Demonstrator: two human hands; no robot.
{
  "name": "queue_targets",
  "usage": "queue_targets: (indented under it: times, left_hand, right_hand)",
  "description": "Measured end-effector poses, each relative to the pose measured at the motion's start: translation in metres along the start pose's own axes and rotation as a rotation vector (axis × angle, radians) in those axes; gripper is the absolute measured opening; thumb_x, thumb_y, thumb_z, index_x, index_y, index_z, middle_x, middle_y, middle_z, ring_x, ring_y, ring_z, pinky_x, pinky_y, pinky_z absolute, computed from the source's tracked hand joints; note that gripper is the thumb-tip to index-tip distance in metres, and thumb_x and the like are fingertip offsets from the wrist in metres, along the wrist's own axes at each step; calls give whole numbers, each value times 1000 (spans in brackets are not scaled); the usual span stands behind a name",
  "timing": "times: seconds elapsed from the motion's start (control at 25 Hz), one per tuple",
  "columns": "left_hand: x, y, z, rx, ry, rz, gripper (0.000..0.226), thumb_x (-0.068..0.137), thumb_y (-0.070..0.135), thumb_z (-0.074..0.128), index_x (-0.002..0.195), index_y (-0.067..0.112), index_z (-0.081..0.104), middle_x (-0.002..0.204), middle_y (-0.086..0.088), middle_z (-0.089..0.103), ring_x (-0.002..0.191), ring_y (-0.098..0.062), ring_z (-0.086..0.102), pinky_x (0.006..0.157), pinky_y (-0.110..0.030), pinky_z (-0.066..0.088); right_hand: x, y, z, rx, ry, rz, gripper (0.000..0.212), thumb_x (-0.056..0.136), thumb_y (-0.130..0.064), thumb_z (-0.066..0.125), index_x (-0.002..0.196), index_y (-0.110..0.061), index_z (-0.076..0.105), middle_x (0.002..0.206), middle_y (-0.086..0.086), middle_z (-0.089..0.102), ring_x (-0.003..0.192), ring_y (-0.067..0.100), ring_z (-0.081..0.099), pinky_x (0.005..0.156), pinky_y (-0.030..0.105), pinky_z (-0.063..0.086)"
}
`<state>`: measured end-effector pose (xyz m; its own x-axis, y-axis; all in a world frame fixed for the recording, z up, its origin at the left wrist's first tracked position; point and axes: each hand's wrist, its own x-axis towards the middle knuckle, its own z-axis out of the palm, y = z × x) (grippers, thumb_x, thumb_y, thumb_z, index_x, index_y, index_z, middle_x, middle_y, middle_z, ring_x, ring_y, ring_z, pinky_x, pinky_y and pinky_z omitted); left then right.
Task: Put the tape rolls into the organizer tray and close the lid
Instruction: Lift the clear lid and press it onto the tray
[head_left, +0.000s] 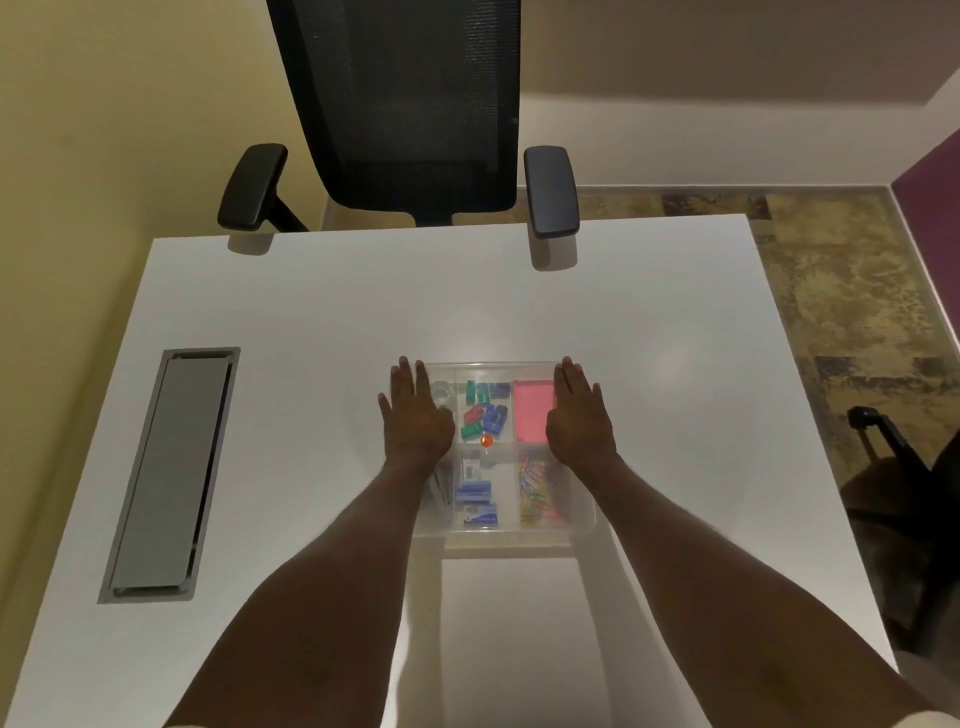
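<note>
A clear plastic organizer tray (493, 525) sits in the middle of the white table, with its clear lid lying flat over the compartments. My left hand (415, 415) rests flat, palm down, on the lid's left side. My right hand (579, 415) lies flat on the right side. A clear tape roll (444, 392) shows in the back left compartment, partly hidden by my left hand. Coloured binder clips (485, 410), a pink pad (534, 410), blue staple boxes (475, 499) and coloured paper clips (537, 486) show through the lid.
A grey cable hatch (171, 473) is set into the table (311, 322) at the left. A black office chair (415, 114) stands at the far edge. Another dark chair (904, 493) is at the right, off the table.
</note>
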<state>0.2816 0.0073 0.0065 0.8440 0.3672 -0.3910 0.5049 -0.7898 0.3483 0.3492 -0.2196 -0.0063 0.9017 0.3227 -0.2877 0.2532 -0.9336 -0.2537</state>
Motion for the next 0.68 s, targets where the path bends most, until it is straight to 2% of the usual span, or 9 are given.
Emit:
queue_targets:
  times: [0.08,0.16,0.36,0.52,0.68]
  left_hand:
    - [-8,17,13,89,12,163,74,108,45,40,167,26,0,175,-2,-14,163,-23,-13,131,-56,-1]
    - [-14,37,27,120,-48,266,73,106,55,38,166,35,2,175,2,-14,163,-23,-14,128,-63,-1]
    - [-16,51,45,143,-89,203,74,102,65,38,164,44,4,175,4,-13,163,-24,-15,125,-69,-4]
    - [-14,47,50,160,-72,193,75,101,69,36,164,44,2,175,4,-14,162,-25,-16,126,-69,-4]
    - [-12,47,55,161,-61,191,76,100,71,33,164,45,0,175,4,-16,162,-25,-17,126,-68,-6]
  right_hand:
    - [-3,4,3,2,-12,-38,65,105,-12,39,163,-8,7,172,8,1,160,24,0,130,44,10]
    - [-3,10,2,-16,-15,-69,64,106,-12,37,162,-7,5,172,9,-1,160,24,-1,130,45,11]
    - [-34,14,17,-143,48,-126,62,109,-23,39,161,-3,11,171,15,6,159,30,2,129,50,14]
    - [-80,15,52,-117,155,-126,63,107,-31,47,159,-2,25,168,16,20,157,33,13,125,55,24]
    - [-84,13,58,-39,183,-89,68,103,-31,55,159,-4,27,168,14,22,158,32,15,124,56,26]
